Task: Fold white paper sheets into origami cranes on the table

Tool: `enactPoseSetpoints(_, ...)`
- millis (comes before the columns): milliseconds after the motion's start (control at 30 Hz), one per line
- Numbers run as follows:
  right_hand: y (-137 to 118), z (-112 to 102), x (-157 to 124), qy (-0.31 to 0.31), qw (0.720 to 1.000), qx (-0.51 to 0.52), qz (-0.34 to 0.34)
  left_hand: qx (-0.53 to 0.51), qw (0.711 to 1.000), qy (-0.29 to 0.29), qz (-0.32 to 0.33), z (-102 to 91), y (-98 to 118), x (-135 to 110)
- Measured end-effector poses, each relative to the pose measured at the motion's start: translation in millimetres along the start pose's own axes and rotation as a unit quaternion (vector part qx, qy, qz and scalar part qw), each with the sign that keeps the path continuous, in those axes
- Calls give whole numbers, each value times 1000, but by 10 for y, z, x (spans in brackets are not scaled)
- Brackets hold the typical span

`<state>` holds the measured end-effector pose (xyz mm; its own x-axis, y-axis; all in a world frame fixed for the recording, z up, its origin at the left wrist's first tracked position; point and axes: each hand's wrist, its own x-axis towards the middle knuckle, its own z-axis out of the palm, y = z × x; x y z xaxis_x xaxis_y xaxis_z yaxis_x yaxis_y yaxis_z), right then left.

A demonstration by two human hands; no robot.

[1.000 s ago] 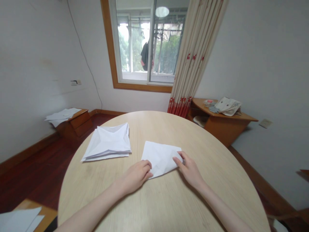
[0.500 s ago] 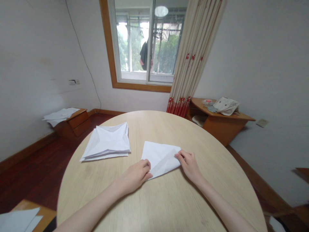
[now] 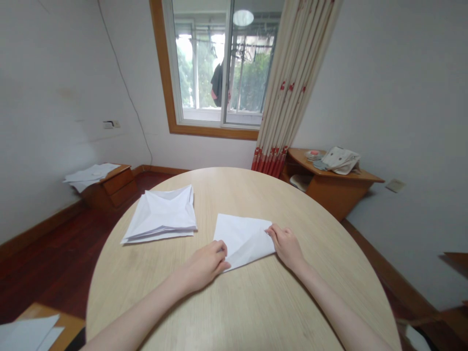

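A white sheet of paper (image 3: pixel 239 234) lies on the round wooden table, its near edge folded over into a slanting flap. My left hand (image 3: pixel 210 263) is closed on the sheet's near left corner, fingers curled and thumb at the edge. At the right side, my right hand (image 3: pixel 285 243) pinches the upper end of the flap between thumb and fingers. To the left rests a stack of folded white papers (image 3: pixel 164 212), with layers slightly apart along the near side.
The light wood table (image 3: pixel 234 317) has a curved rim. A low cabinet (image 3: pixel 117 185) with papers stands back left, and a corner shelf (image 3: pixel 329 187) with a cloth bag (image 3: pixel 341 160) back right. More white sheets (image 3: pixel 27 334) lie at lower left. A curtain (image 3: pixel 288 92) hangs beside the window.
My right hand has shifted very slightly along the paper's right edge, the flap's end moving with it. My left hand stays in place. The stack has not moved.
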<state>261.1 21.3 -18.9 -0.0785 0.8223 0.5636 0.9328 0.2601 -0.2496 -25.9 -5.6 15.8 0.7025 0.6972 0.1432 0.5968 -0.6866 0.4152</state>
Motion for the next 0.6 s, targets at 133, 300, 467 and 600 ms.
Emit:
enactPoseSetpoints(133,-25,5,-6,17,1000,-3,8,-3,1000,13,-2,11,16,3)
enactPoseSetpoints(300,-107,-47,-31,64,997,30,8,-21,999,41,-4,46,26,13)
enactPoseSetpoints(467,-205,-128,-79,139,988,71,16,-10,999,40,-8,52,42,15)
enactPoseSetpoints(600,-338,-220,-110,201,974,101,-1,-3,999,40,-13,47,56,16)
